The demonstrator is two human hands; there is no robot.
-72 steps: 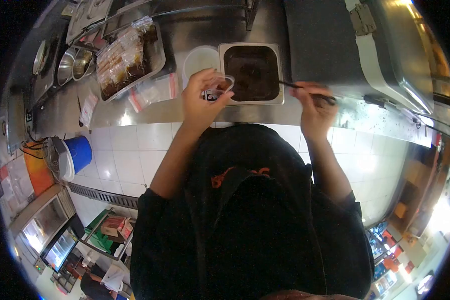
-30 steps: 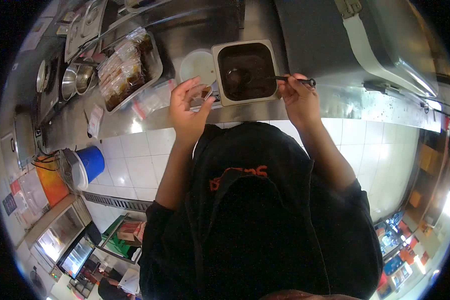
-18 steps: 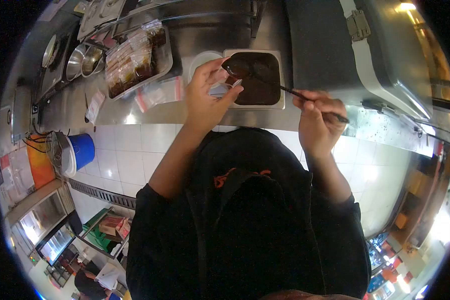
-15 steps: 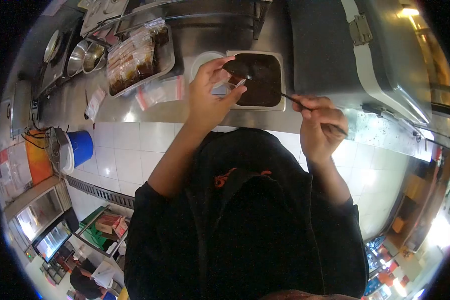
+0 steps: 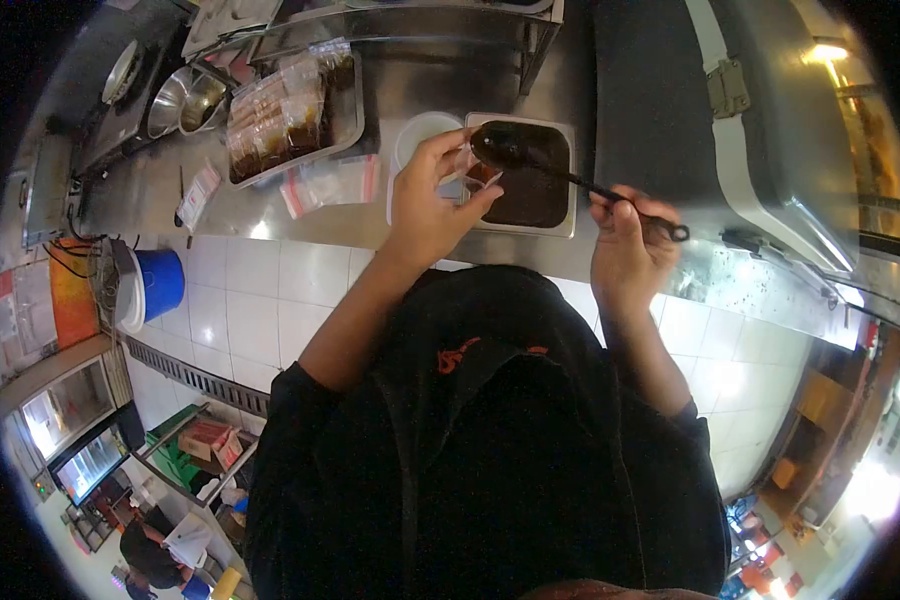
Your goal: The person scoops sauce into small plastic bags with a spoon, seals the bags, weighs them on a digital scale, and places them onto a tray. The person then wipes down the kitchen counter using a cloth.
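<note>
My left hand is closed round a small clear plastic cup with some dark content, at the left side of the steel pan. Dark sauce lies in that pan. My right hand grips the handle of a black ladle; its dark bowl is just above the cup, over the pan's left part. Partly behind my left hand is a round white lid or container.
A tray of filled plastic bags and flat bags sit to the left. Metal bowls stand farther left. A large dark case is at right. A blue bucket and a person appear lower left.
The ladle has come up from the sauce, and its bowl has moved left to the cup. The camera view has shifted slightly.
</note>
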